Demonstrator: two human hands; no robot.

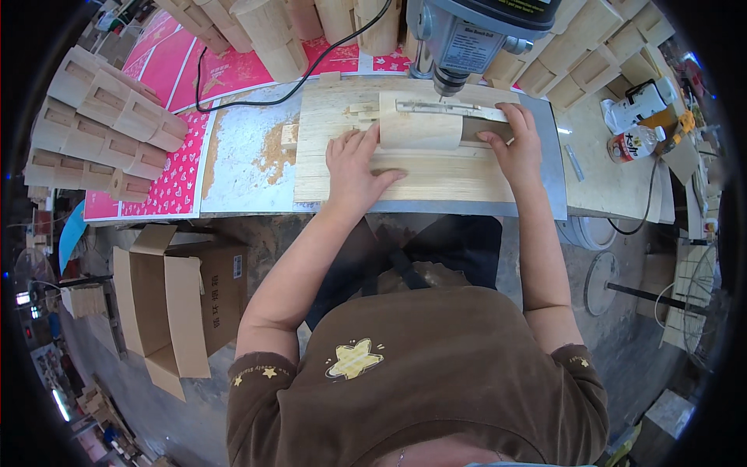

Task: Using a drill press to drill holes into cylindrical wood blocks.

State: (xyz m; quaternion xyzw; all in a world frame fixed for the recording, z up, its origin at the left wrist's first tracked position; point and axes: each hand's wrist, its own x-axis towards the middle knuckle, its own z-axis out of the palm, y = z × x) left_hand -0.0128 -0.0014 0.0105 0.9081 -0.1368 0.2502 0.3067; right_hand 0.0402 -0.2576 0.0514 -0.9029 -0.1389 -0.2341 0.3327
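Fingers of the left hand (354,163) lie spread and flat, pressing down on the curved wooden piece (420,124) and on the plywood jig board (405,156) beneath it; those of the right hand (517,144) curl narrowly over the piece's right end, pinching it against the board; neither hand grips anything else. That pale, rounded workpiece sits near the back edge of the board, directly under the chuck of the bench drill press (467,39), with a thin metal strip along its top; whether the bit touches the wood cannot be told. The board itself rests on a grey metal sheet (537,206) along the front edge of the workbench; sawdust (272,152) lies just left of it. Stacks of similar hollow wooden blocks (109,117) sit at the bench's left edge and more along the back; a bottle (634,144) stands toward the right edge, and an open cardboard box (179,303) is on the floor below. To do this step well, judging from the pose, both hands should keep the piece hard against its stops and flat; fingertips should stay well clear of the chuck's line; pressure ought to be even so the curved face does not rock.
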